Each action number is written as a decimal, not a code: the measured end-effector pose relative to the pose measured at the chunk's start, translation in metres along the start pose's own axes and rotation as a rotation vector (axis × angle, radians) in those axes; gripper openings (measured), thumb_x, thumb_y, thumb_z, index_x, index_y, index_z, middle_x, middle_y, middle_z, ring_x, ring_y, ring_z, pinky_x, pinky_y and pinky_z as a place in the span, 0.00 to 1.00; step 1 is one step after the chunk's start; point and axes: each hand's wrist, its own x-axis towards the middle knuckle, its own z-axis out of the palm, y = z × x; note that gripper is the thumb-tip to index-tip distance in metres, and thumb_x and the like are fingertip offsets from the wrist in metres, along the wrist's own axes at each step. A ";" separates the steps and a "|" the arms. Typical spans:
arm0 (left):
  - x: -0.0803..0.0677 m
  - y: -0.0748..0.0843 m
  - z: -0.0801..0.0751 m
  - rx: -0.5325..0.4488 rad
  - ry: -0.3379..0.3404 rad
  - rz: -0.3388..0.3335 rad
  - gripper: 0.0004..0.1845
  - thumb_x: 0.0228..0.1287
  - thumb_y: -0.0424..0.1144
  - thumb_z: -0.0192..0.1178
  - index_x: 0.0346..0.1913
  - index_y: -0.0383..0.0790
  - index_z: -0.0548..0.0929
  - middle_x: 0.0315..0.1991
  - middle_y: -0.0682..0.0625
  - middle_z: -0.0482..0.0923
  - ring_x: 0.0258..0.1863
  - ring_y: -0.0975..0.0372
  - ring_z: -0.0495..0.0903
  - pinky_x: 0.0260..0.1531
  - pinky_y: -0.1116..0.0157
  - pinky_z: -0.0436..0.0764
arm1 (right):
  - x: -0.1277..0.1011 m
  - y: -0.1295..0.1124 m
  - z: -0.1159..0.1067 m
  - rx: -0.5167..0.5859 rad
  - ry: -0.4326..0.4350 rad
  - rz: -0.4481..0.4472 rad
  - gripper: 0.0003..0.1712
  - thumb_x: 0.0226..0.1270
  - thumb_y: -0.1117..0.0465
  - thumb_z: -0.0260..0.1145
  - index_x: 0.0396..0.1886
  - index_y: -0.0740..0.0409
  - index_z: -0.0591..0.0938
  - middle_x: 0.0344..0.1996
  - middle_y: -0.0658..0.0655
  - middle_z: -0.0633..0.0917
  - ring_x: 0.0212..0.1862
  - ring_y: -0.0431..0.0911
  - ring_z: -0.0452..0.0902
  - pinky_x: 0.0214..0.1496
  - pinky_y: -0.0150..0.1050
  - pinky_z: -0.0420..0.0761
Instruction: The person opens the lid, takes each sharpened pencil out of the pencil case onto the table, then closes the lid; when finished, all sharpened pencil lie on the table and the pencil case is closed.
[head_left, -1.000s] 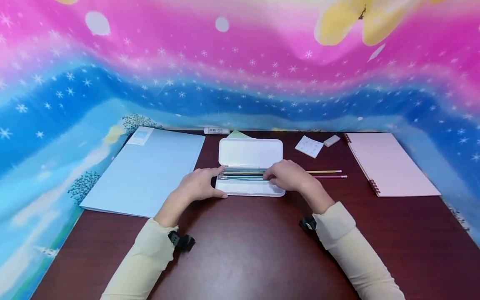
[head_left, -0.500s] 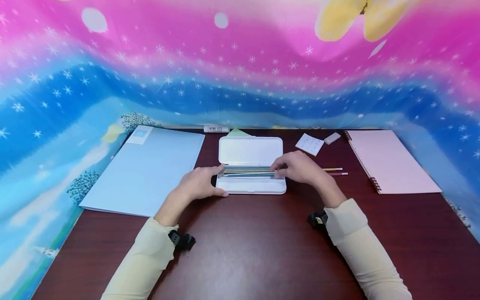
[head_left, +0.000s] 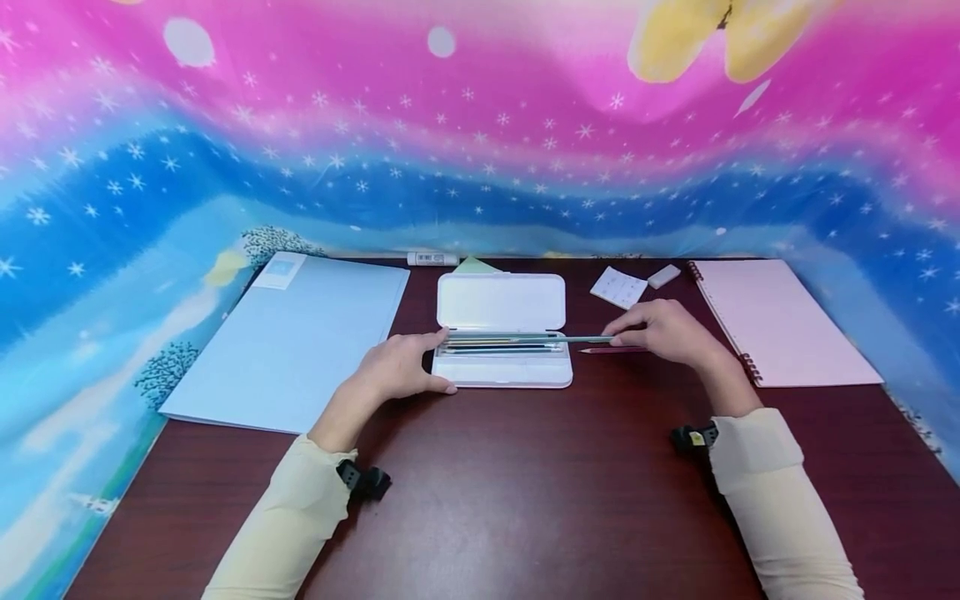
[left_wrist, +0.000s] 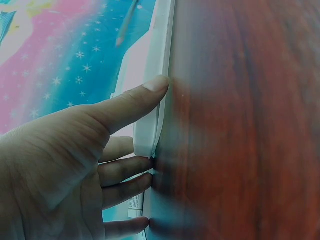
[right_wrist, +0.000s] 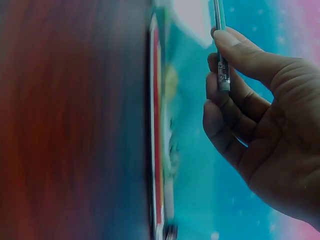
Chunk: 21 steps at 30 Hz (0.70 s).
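An open white pencil case (head_left: 502, 375) lies with its lid leaned back and several pencils (head_left: 498, 350) inside. My left hand (head_left: 397, 368) grips its left end, the thumb (left_wrist: 157, 84) against the front edge and the fingers round the other side. Right of the case, my right hand (head_left: 667, 332) pinches a greenish pencil (head_left: 581, 339) near its eraser end between thumb and fingers. That pencil is lifted and points left over the case. Below it on the table lies a red pencil (head_left: 611, 350), also seen under the hand in the right wrist view, with a yellow one beside it.
A light blue folder (head_left: 315, 333) lies at the left, a pink spiral notebook (head_left: 787, 325) at the right. Along the back are a glue stick (head_left: 432, 259), a green paper piece (head_left: 475, 266), a white note pad (head_left: 618, 287) and an eraser (head_left: 663, 277). A patterned cloth hangs behind.
My right hand has drawn the greenish pencil up out of the case and moved to the right with it. The left hand stays at the case's left end.
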 end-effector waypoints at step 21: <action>0.000 0.000 0.001 -0.008 0.007 -0.004 0.52 0.53 0.64 0.73 0.79 0.52 0.62 0.73 0.45 0.72 0.67 0.49 0.75 0.61 0.46 0.77 | -0.034 0.055 -0.025 0.058 0.006 0.237 0.09 0.67 0.59 0.72 0.44 0.48 0.93 0.44 0.56 0.90 0.43 0.42 0.82 0.45 0.36 0.79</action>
